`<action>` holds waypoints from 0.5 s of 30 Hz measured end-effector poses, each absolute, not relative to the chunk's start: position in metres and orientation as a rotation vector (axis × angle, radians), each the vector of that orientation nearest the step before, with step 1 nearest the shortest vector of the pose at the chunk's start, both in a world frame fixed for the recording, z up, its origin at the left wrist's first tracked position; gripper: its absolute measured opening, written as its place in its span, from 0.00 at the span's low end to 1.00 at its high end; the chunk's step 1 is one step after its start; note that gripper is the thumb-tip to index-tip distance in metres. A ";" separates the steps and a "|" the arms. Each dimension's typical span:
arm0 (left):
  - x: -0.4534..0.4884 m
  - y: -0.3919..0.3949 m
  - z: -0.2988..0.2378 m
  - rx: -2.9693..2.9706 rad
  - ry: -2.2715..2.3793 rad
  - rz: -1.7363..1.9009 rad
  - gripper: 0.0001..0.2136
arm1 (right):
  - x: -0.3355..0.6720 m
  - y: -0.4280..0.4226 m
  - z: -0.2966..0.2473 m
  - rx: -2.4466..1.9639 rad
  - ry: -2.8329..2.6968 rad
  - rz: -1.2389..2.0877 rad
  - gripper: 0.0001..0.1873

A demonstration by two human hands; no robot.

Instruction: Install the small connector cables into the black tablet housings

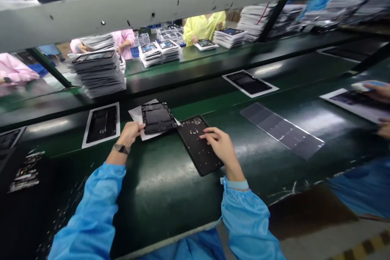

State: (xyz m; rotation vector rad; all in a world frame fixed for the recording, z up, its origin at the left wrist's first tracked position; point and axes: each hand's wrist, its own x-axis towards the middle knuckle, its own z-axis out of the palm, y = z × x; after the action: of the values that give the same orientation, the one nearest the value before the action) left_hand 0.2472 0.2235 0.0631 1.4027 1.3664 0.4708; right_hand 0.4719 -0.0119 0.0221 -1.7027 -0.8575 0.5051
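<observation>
Left hand (130,133) pinching black frame (159,118) — right hand (222,144) curling over dark panel (195,146) (grip unclear), lying nearer worktop (170,199) front edge.

Two forearms in blue sleeves reach up from the bottom of the frame. The left arm (91,207) slants from the lower left toward the center; its wrist (118,157) (a dark watch circles it) leads to a left hand (131,133) with thumb and fingertips drawn together, pointing right. The right arm (248,215) leans up and leftward from lower right of center, its right hand (221,144) palm down, fingers bent, index extended leftward near the thumb.
</observation>
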 end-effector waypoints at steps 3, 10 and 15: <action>0.179 0.182 0.060 1.302 1.338 0.457 0.05 | 0.467 -0.014 0.027 -1.672 -0.769 0.510 0.11; 0.075 0.069 0.031 1.002 1.181 0.409 0.14 | 0.452 -0.014 0.039 -1.672 -0.591 0.508 0.12; 0.057 0.028 0.011 1.142 1.355 0.467 0.10 | 0.437 -0.009 0.041 -1.681 -0.646 0.531 0.20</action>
State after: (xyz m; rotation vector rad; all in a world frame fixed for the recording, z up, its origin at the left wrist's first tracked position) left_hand 0.0571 0.0284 0.0109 1.1425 1.3550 0.4667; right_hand 0.4368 -0.0094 0.0406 -1.6805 -0.6456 0.5308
